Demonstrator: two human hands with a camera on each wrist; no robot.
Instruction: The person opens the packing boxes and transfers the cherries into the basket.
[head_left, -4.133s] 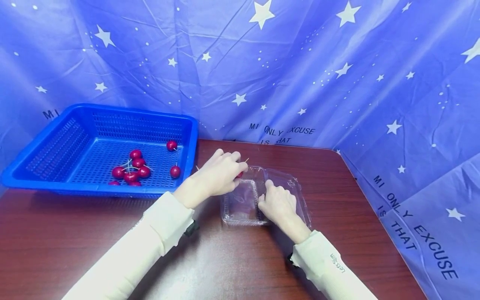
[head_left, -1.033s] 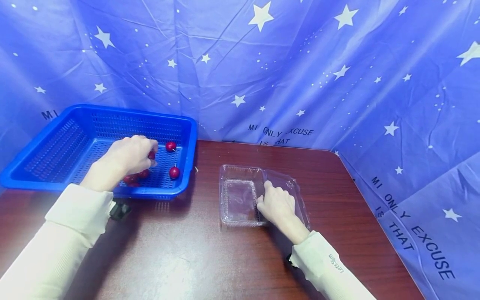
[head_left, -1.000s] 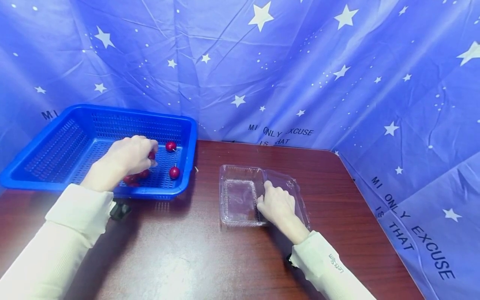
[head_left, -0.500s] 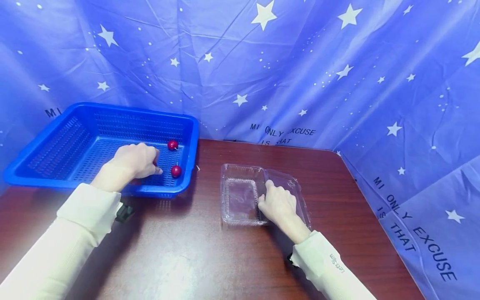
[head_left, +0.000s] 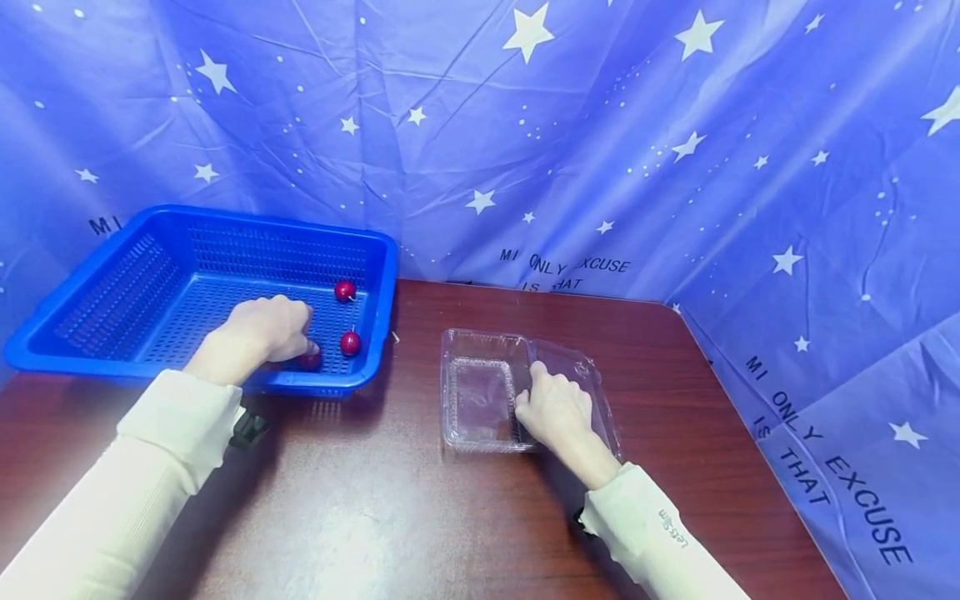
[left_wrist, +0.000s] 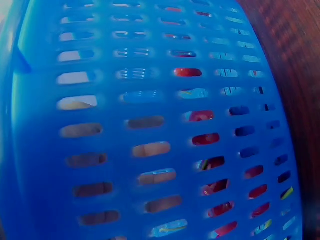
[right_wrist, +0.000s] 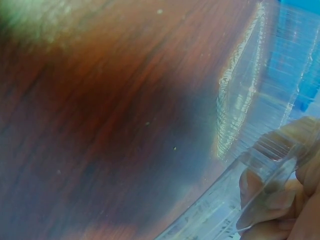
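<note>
My left hand [head_left: 262, 332] reaches down into a blue perforated basket [head_left: 97, 365], its fingertips mostly hidden behind the knuckles. Just below its fingers shows a red cherry [head_left: 310, 360]; whether they pinch it I cannot tell. Two more cherries lie to the right, a near one [head_left: 350, 342] and a far one [head_left: 345, 291]. Through the slots of the basket wall [left_wrist: 165, 115], the left wrist view gives glimpses of fingers and several cherries. My right hand [head_left: 557, 410] grips the middle edge of an opened clear plastic box [head_left: 483, 396], fingers [right_wrist: 267, 202] curled against the plastic.
The box's clear lid [head_left: 581, 367] lies folded out to the right on the brown wooden table [head_left: 390, 517]. A small pale stem [head_left: 396, 337] rests beside the basket. A blue star-print cloth [head_left: 480, 150] hangs behind and along the right.
My left hand has gone from above the plastic box back into the basket, then shifted slightly among the cherries there. My right hand stays at the box.
</note>
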